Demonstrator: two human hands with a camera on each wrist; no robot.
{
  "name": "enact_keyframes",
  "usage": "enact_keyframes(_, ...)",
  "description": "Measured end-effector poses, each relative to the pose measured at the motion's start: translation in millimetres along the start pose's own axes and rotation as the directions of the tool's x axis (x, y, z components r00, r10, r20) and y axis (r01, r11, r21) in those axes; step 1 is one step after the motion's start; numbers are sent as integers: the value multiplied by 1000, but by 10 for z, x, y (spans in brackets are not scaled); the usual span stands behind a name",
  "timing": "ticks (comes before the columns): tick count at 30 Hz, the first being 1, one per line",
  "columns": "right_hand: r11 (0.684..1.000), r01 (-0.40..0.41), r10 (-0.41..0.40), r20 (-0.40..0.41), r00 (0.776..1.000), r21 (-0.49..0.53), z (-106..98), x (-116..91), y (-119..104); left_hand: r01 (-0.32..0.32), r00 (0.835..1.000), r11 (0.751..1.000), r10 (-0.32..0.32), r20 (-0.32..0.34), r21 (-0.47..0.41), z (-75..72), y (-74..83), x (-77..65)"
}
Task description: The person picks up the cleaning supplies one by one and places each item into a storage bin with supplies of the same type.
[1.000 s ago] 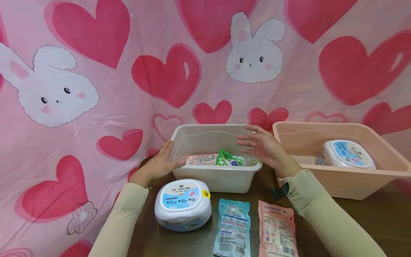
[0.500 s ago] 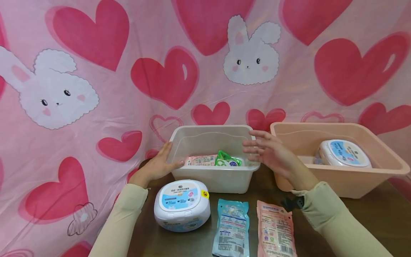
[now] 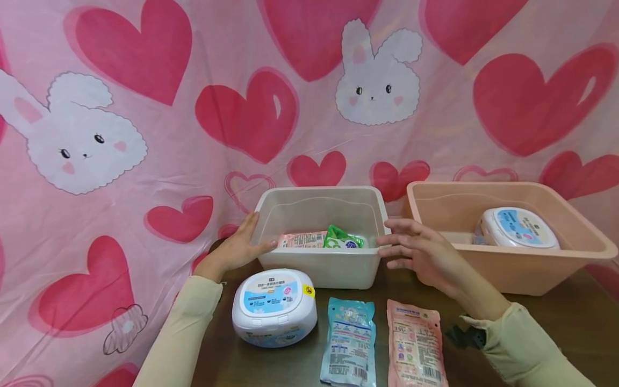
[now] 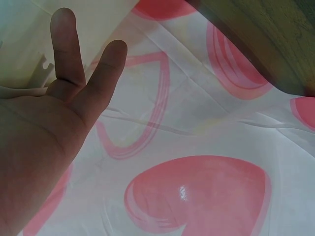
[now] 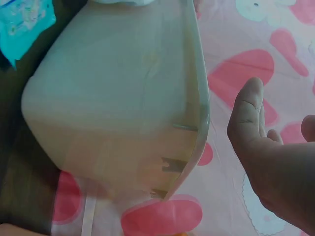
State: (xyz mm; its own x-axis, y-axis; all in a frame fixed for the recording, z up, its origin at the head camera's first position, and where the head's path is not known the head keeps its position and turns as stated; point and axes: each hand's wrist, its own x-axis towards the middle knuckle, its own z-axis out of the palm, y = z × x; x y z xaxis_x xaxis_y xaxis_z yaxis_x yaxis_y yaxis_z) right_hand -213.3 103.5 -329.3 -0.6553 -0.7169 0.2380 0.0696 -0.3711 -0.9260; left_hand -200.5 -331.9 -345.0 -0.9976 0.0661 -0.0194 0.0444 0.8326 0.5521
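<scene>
A whitish-grey plastic bin [image 3: 319,271] stands near the heart-patterned cloth. My left hand [image 3: 236,248] rests at its left rim, thumb by the front corner; in the left wrist view, two straight fingers [image 4: 66,46] lie along the bin's outer side. My right hand [image 3: 423,253] is at the bin's right end, fingers spread and holding nothing. The right wrist view shows that hand [image 5: 261,140] beyond the rim. Inside the bin lie a pink packet [image 3: 306,240] and a green-and-white packet [image 3: 342,237].
A white lidded tub [image 3: 274,309] sits in front of the bin. A blue pouch [image 3: 349,341] and a pink pouch [image 3: 416,344] lie on the dark table [image 3: 300,371]. At right, a peach bin [image 3: 503,271] contains another white tub [image 3: 524,228].
My right hand has moved down and to the right, from over the grey bin's right rim to its front right corner. The left hand has stayed put.
</scene>
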Motion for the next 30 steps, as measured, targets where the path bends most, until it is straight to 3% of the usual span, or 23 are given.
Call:
enact_keyframes(5, 1000, 3, -3, 51, 999, -4, -30, -184, 41, -3, 1000, 1000, 3, -2, 8, 0, 0, 4)
enact_keyframes(17, 994, -111, 111, 4, 994, -24, -173, -709, 289, -20, 1000, 1000, 20, -3, 8, -11, 4, -2)
enact_keyframes(24, 987, -146, 147, 1, 989, 68, -333, -959, 462, -16, 1000, 1000, 16, -6, 9, -3, -5, 13)
enact_keyframes(30, 966, -234, 242, -68, 968, 106, -479, -1139, 623, -4, 1000, 1000, 5, -5, 29, -7, 3, 11)
